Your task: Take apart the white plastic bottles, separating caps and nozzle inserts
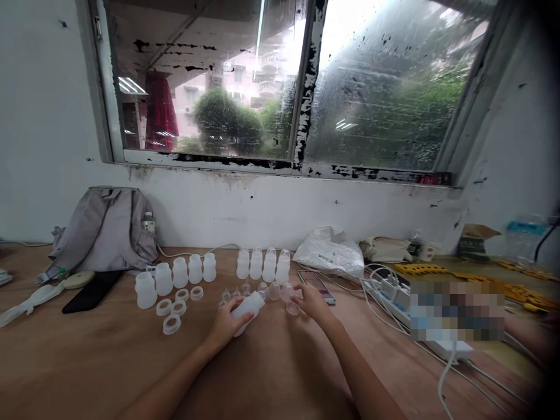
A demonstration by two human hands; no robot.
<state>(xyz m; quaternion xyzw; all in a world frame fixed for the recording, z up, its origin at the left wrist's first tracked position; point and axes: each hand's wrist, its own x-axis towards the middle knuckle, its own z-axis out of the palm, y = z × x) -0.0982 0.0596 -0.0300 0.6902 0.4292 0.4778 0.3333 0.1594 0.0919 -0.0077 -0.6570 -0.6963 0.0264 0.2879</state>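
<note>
Two bare forearms [356, 359] reach in over the brown tabletop [245, 385] from the bottom edge, nearest the camera. The left hand [230, 321] has its fingers wrapped around a translucent white bottle [247, 314], which is tilted with its narrower end toward the upper right, above the middle of the table. The right hand [310, 302] is beside some clear dome caps [293, 308], its thumb and fingertips at their edge; they are small and see-through, so I cannot tell whether it pinches one or merely touches it.

Just beyond the held bottle lie small clear pieces [237, 293]. Farther left, five open white bottles [163, 280] stand in a slanting row, with five white rings [171, 324] in front of them. Four bottles with clear covers [269, 267] stand side by side beyond the hands. A phone [318, 286] lies just past the right hand, near a power strip [441, 345] with white cables [445, 379]. A grey backpack [102, 227] leans by the wall.
</note>
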